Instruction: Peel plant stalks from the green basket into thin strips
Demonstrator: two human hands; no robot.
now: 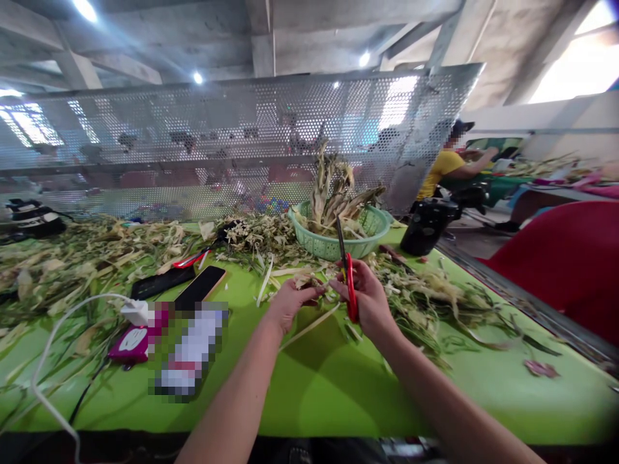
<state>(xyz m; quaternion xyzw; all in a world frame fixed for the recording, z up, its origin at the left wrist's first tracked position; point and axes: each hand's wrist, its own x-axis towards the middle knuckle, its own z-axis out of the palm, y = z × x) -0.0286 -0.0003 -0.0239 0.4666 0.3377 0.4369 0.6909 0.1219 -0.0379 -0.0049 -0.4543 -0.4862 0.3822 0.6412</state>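
My right hand (371,299) is closed on red-handled scissors (351,293), whose dark blades point up and away. My left hand (290,304) pinches a small piece of dried, pale plant (305,280). The fingertips of both hands are close together, just above the green table. A thin pale strip (309,327) slants below them. Beyond the hands stands a light green plastic basket (333,249) with dried plant bunches (329,190) upright in it. Small pale trimmings are scattered around the fingers.
Heaps of dried leaves (97,258) cover the table's left side; greener strands (425,303) lie right. Left of my hands are a dark phone (200,288), a purple power bank (130,345) and a white cable (43,351). Also present: a black jar (425,225), a red chair (565,258), a person in yellow (442,171).
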